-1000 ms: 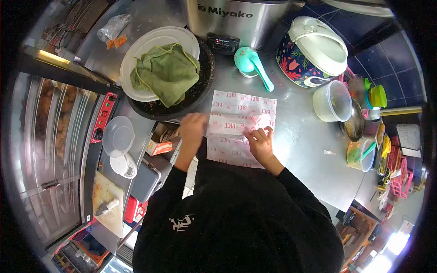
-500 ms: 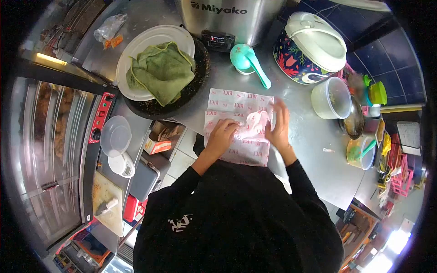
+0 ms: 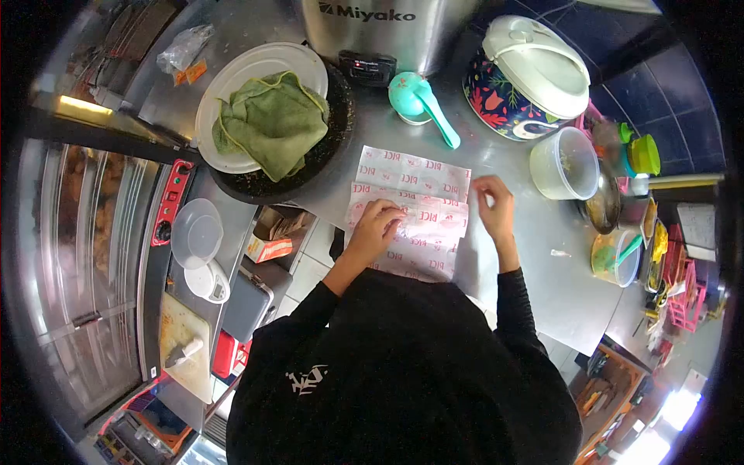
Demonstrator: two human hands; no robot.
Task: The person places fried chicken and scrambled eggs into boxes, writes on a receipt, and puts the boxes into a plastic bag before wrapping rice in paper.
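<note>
Sheets of white paper with red lettering (image 3: pixel 415 175) lie overlapped on the steel table in front of the body. My left hand (image 3: pixel 375 232) rests on the left part of the paper, its fingers bent and drawn together; whatever is between the fingertips is too small to make out. Just right of the paper's edge is my right hand (image 3: pixel 494 211), raised a little, with thumb and forefinger curled toward each other. Whether anything is between those fingertips is unclear. A folded strip of the paper (image 3: pixel 434 215) lies flat between the two hands.
Behind the paper are a turquoise scoop (image 3: pixel 422 105), a steel Miyako cooker (image 3: pixel 387 35) and a floral rice container (image 3: pixel 511 89). A green cloth (image 3: pixel 275 124) covers a plate at left. Plastic tubs (image 3: pixel 564 164) stand right. A scale (image 3: pixel 205 280) sits lower left.
My right hand has moved off the paper to the right, and its fingers have curled. The crumpled, raised part of the paper now lies flatter. My left hand has barely moved.
</note>
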